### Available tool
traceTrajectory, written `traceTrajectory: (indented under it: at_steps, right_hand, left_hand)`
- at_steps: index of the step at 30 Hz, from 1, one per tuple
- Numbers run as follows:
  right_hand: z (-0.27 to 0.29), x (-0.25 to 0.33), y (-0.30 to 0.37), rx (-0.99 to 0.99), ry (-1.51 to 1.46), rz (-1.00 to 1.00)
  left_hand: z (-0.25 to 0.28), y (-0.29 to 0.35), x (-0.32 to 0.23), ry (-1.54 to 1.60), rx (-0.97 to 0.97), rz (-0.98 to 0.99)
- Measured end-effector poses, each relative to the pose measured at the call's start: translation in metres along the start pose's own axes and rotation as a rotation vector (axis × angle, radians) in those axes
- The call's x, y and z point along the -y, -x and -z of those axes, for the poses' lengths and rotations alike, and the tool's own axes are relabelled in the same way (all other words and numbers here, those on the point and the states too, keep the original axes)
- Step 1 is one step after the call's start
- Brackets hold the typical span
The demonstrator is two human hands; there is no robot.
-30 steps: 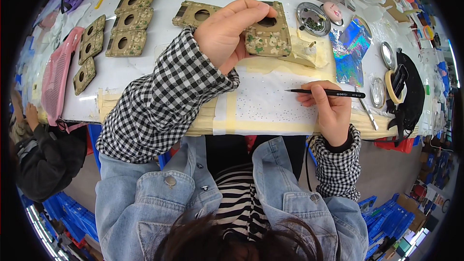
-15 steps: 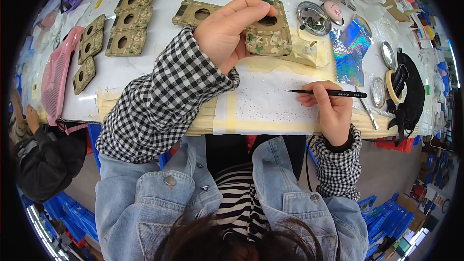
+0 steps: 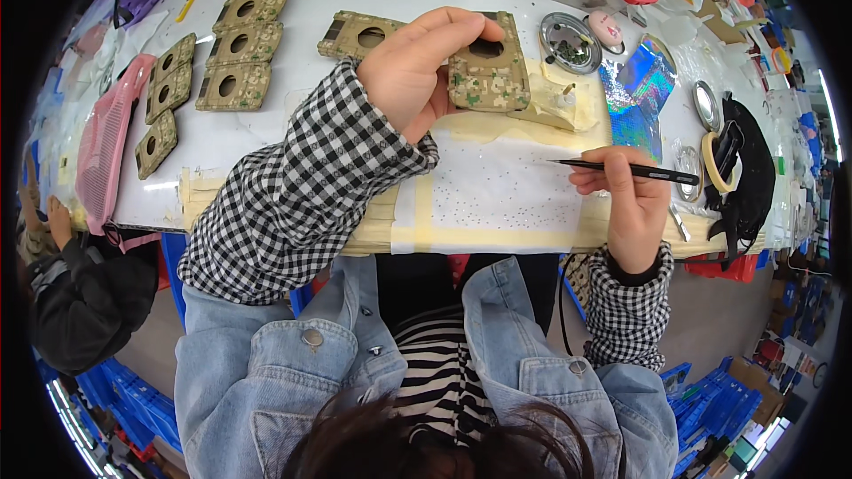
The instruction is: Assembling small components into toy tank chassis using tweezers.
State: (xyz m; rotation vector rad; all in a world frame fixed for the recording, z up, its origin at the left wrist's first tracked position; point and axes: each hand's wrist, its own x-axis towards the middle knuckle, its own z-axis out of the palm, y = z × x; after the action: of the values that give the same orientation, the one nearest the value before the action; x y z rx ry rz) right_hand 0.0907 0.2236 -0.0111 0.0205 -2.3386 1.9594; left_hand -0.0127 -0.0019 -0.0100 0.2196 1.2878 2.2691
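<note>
My left hand [image 3: 413, 66] is closed round the left side of a camouflage-patterned toy tank hull [image 3: 488, 80] with a round hole in its top. A yellowish taped block [image 3: 559, 98] lies beside the hull. In my right hand [image 3: 626, 191] is a pair of black tweezers [image 3: 621, 168], pinched between thumb and fingers, with the thin tip pointing left. The tip is over a white sheet [image 3: 497, 191] taped along its edges and strewn with tiny dark specks. Just behind my left hand lies another camouflage hull [image 3: 362, 34].
More camouflage hulls [image 3: 235, 44] stand in rows at the left. A pink mesh bag [image 3: 111, 146] lies at the table's left edge. To the right are a round metal dish [image 3: 571, 42] of small bits, blue holographic film [image 3: 648, 80] and a black pouch [image 3: 754, 168]. A person [image 3: 89, 293] sits at left.
My right hand has moved right and slightly toward me with the tweezers. The hull in my left hand has shifted slightly left and nearer.
</note>
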Motion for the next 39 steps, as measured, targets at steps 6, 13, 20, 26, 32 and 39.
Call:
traceTrajectory:
  at_steps: [6, 13, 20, 26, 32, 39]
  right_hand:
    - [-0.001, 0.06, -0.033, 0.045, 0.046, 0.279]
    - [-0.025, 0.079, -0.065, 0.243, -0.069, 0.28]
    - [-0.026, 0.067, -0.069, 0.291, -0.131, 0.278]
    - [-0.03, 0.063, -0.07, 0.294, -0.108, 0.308]
    - [-0.038, 0.058, -0.068, 0.284, -0.089, 0.337]
    - [-0.039, 0.057, -0.067, 0.273, -0.009, 0.408]
  left_hand:
    - [-0.005, 0.002, -0.009, 0.057, 0.01, 0.055]
    - [0.0, 0.0, -0.022, 0.047, 0.124, 0.103]
    - [-0.002, 0.004, -0.035, -0.034, 0.115, 0.127]
    - [-0.001, 0.003, -0.033, -0.068, 0.118, 0.136]
    - [0.001, 0.003, -0.031, -0.061, 0.116, 0.129]
    - [0.001, 0.004, -0.03, -0.078, 0.1, 0.115]
